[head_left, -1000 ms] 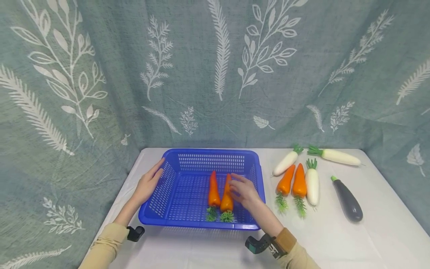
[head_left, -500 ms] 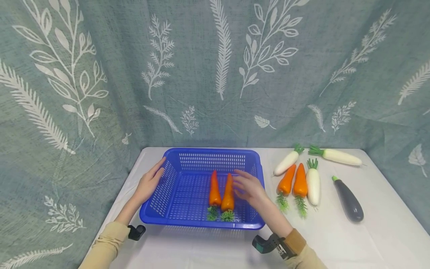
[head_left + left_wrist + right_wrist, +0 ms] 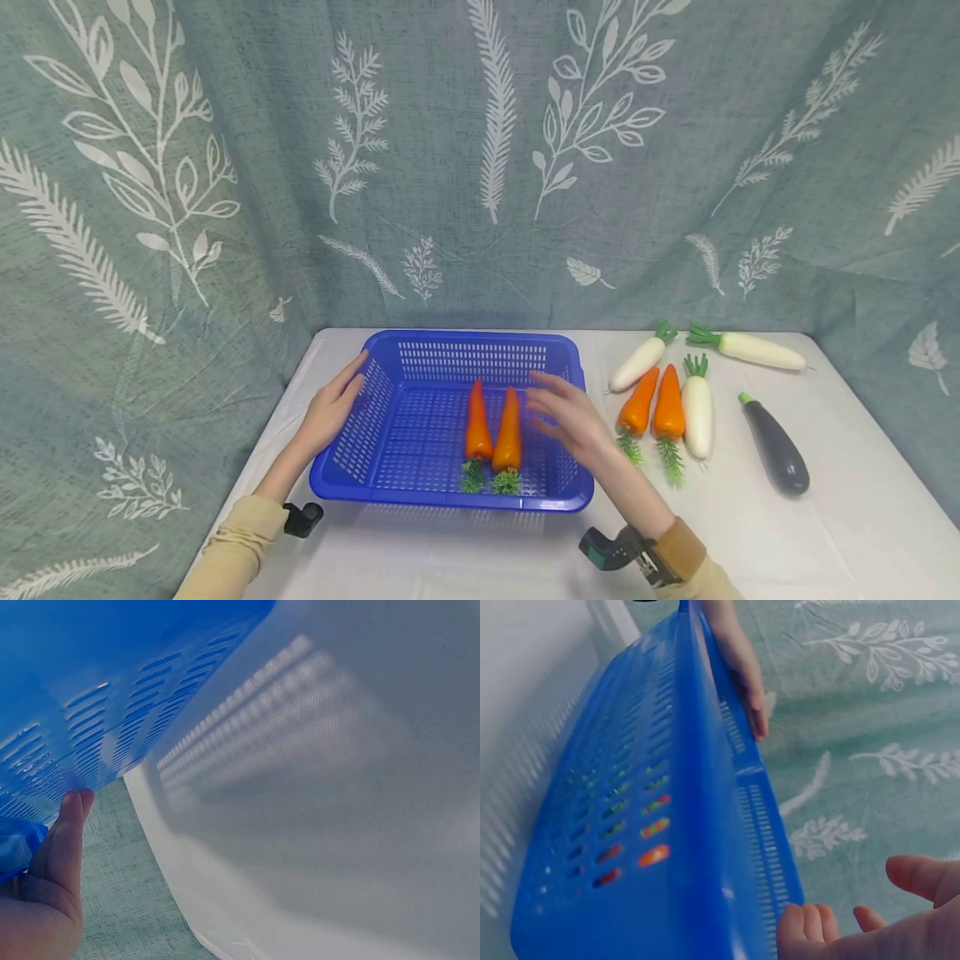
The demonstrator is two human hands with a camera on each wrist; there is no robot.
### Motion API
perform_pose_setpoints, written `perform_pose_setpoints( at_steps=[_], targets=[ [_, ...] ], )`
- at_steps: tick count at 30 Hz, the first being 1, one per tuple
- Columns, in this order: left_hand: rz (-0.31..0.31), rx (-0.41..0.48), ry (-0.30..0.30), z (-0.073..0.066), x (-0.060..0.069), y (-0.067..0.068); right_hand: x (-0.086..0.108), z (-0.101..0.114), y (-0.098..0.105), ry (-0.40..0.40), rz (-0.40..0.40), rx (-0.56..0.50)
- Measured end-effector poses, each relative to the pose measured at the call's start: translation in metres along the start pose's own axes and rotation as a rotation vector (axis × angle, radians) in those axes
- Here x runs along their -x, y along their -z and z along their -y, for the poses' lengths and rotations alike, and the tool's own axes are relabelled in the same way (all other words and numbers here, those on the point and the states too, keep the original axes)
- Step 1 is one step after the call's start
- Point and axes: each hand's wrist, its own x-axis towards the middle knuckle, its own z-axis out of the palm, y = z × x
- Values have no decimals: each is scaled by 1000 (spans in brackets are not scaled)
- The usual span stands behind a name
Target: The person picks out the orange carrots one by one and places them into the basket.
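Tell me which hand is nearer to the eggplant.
The right hand. It hovers at the right side of the blue basket, to the left of the eggplant. The left hand is at the basket's far left side.

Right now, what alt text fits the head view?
A left hand touches a blue basket on its left; the right hand hovers empty over its right, near two carrots inside. Two more carrots, three white radishes and an eggplant lie to the right.

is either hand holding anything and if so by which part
The left hand touches the left rim of the blue basket; whether it actually grips cannot be told. The right hand holds nothing.
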Motion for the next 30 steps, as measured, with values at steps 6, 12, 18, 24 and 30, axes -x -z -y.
perform_pose_setpoints(
  at_steps=[6,12,18,24,30],
  targets=[
    [2,9,2,0,0,0,5,8,7,38,27,39],
    [9,17,7,-1,0,1,10,14,17,59,34,83],
    [3,21,12,-1,-1,-1,15,19,35,39,-18,61],
    [-1,23,10,1,-1,-1,16,24,54,32,-67,39],
    [-19,10,-6,1,0,-2,19,28,69,32,-95,58]
  ],
)
